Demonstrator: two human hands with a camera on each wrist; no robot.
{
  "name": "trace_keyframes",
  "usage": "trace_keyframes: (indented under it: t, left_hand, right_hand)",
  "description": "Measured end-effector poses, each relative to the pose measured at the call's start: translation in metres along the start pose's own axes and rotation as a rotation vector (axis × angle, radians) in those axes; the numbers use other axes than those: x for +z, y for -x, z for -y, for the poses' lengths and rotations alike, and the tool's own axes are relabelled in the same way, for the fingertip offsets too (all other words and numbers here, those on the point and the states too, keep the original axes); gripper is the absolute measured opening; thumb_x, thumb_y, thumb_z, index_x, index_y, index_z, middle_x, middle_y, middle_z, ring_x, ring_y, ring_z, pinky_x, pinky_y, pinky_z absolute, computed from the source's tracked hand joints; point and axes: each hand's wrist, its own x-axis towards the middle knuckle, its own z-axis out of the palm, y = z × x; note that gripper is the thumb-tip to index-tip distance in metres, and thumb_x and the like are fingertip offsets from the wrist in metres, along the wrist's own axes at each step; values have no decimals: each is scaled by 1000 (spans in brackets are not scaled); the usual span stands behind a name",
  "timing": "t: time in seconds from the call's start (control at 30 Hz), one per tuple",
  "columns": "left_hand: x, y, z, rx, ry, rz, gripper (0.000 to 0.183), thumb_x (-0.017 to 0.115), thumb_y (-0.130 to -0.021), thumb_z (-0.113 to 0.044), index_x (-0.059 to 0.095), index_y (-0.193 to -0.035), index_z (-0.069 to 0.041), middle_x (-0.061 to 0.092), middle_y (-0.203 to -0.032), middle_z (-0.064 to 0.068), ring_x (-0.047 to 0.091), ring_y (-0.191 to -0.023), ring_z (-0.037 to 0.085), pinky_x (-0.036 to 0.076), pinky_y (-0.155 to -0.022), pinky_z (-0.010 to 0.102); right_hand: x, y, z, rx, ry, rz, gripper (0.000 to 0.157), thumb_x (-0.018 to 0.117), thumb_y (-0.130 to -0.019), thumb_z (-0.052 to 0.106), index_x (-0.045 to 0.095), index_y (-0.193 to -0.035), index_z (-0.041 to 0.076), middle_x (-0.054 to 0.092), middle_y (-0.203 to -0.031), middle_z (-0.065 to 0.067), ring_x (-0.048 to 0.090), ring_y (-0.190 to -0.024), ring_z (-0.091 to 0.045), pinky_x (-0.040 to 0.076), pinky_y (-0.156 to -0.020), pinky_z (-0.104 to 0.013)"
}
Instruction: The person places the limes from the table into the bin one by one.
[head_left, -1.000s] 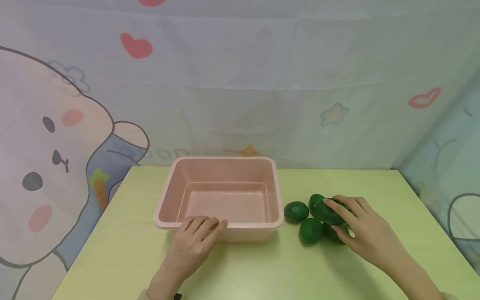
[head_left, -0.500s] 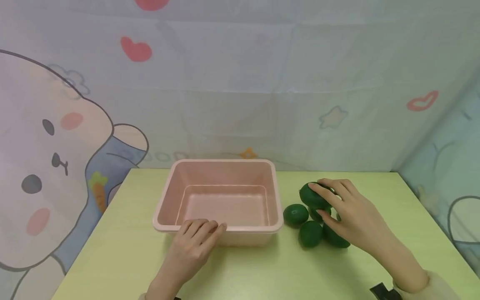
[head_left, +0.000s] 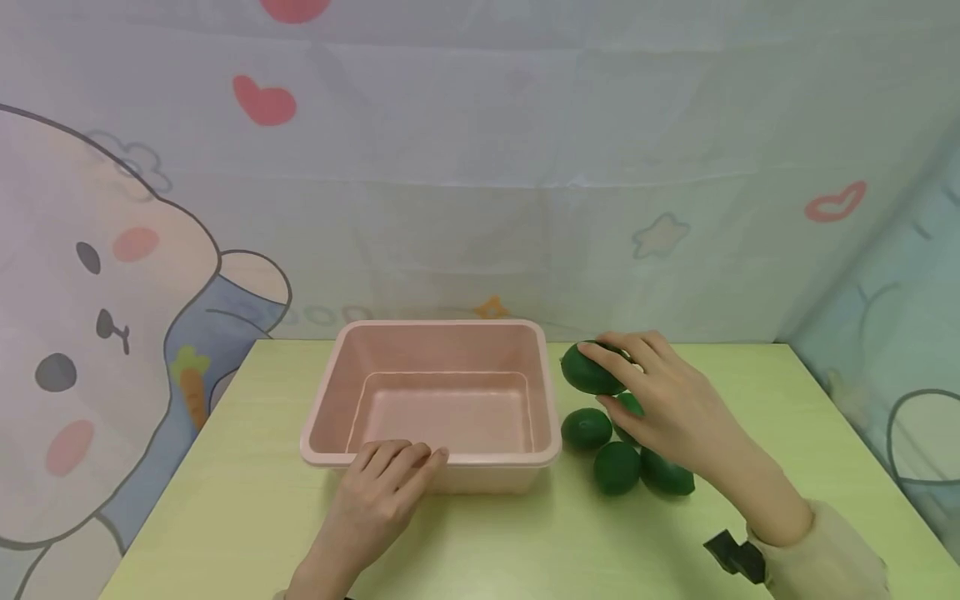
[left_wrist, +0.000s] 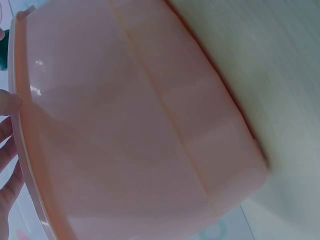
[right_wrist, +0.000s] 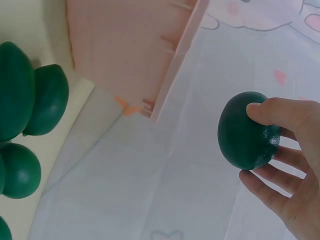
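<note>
My right hand (head_left: 667,396) holds a dark green, oval, glossy fruit (head_left: 588,368) above the table, right of the pink plastic basin (head_left: 547,392). In the right wrist view the thumb lies on one side of this fruit (right_wrist: 245,132) and the fingers support the other. My left hand (head_left: 378,492) grips the basin's near rim; the left wrist view shows its thumb (left_wrist: 9,103) at the rim, with the fingers behind. Several similar green fruits lie clustered beside the basin, among them one at the left (head_left: 587,429), one in front (head_left: 617,467) and one to the right (head_left: 667,475).
The basin's inside shows only its bare pink floor (head_left: 450,421). A pale yellow-green table (head_left: 510,550) carries everything. Behind it hangs a cloth backdrop (head_left: 450,233) printed with a cartoon animal and hearts.
My right hand has lifted the green fruit off the cluster and carried it left and away from me, toward the basin's right side. My left hand has stayed on the rim.
</note>
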Motion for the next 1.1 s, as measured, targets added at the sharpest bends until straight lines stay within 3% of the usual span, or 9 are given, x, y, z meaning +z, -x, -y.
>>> trace_keyframes:
  t: [0.37,1.1]
  left_hand:
    - [0,0,0,1,-5,2,27,43,-94,-9,70,-91,-11,65,-80,2,59,-73,19,48,-68,30]
    - [-1,1,0,-10,8,7,26,44,-93,-11,70,-90,-11,65,-80,2,58,-74,19,47,-68,29]
  right_hand:
    - [3,-19,3,-23,-24,3,59,68,-74,18,49,-130,19,53,-122,-2,48,-105,-18,49,-66,-28]
    - [15,-53,12,-112,-28,56,57,70,-76,19,49,-129,17,53,-120,-3,49,-104,-20,50,-80,-31]
